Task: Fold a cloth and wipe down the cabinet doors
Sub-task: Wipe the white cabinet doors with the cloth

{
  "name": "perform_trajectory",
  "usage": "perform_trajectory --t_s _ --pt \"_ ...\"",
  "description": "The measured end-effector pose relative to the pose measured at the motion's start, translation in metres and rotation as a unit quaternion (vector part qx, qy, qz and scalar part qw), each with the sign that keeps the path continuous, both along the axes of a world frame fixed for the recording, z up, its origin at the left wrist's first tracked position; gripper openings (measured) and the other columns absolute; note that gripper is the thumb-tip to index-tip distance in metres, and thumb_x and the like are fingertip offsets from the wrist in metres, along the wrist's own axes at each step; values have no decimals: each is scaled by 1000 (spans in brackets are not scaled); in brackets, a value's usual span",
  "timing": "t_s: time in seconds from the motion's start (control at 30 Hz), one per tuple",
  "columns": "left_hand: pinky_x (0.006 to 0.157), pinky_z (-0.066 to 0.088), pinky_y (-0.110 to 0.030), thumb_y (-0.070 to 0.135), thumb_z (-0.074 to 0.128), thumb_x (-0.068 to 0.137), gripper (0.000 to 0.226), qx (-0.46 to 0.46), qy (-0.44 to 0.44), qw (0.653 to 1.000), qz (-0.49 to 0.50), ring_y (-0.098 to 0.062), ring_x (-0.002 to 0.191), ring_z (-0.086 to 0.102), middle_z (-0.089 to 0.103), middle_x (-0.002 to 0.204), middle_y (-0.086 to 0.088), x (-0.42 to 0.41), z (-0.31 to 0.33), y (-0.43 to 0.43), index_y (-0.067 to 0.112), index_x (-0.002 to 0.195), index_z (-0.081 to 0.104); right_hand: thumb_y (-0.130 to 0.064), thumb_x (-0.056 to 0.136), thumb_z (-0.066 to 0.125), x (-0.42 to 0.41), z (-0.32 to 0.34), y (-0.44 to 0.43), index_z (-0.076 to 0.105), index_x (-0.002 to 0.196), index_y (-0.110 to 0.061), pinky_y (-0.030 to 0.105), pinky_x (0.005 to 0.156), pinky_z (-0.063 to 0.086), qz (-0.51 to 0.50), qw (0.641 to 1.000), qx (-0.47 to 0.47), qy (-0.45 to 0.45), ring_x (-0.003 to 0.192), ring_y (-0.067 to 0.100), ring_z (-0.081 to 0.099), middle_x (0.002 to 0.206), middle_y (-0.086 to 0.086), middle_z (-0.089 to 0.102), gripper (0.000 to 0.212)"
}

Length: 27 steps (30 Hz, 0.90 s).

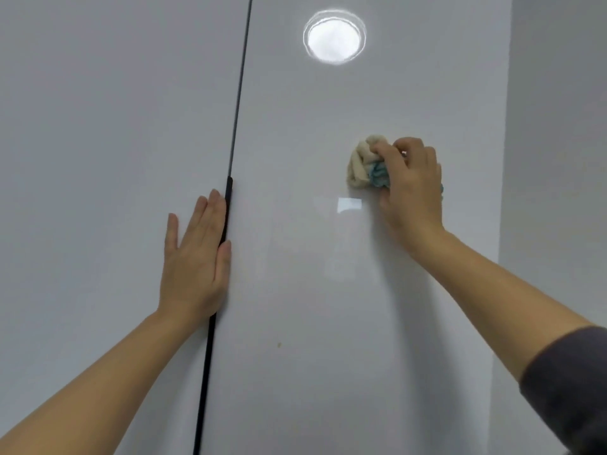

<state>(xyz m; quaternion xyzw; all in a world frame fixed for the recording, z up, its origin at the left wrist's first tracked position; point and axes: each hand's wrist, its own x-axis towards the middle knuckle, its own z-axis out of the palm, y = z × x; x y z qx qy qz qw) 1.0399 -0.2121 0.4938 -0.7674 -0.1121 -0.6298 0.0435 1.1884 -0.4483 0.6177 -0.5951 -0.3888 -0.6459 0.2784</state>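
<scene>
Two glossy white cabinet doors fill the view: a left door (108, 142) and a right door (315, 290), split by a dark vertical gap. My right hand (410, 188) grips a bunched cream and blue cloth (359, 165) and presses it against the right door at mid height. My left hand (193, 257) lies flat and open on the left door, fingers pointing up, its edge against the black handle strip (226, 211) along the gap.
A round ceiling light reflection (333, 37) shines high on the right door. A plain grey wall (558, 159) runs down the right side beyond the door's edge. A small brownish speck (279, 344) marks the right door lower down.
</scene>
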Motion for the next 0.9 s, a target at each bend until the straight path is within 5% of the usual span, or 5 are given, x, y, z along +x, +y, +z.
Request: perform_trajectory --t_s 0.3,0.5,0.67,0.9 --pt "119 -8 -29 35 16 96 63 55 -6 998 -24 -14 148 -6 1 160 -3 -4 -13 19 6 152 13 -4 78 48 -6 -178 22 53 113 -18 34 66 36 25 948 -251 -196 83 27 53 112 2 48 39" --pt "117 -11 -22 39 7 94 65 68 -35 997 -16 -10 146 -3 3 159 1 1 -11 20 10 151 17 1 69 56 -34 -85 64 61 119 -15 34 68 36 10 987 -115 -112 84 33 53 104 10 56 53" --pt "118 -7 -26 41 3 91 68 73 -55 996 -9 -11 147 -1 6 160 0 5 -14 22 13 152 16 -3 85 48 -68 -18 109 50 131 -22 35 88 36 4 999 -17 -28 109 28 43 123 7 45 50" --pt "116 -10 -21 36 10 95 63 74 -61 995 -31 -11 147 -1 7 160 -2 2 -14 25 8 151 16 1 79 51 -72 -39 131 54 125 -21 31 81 31 30 998 -13 -59 100 26 43 116 6 47 51"
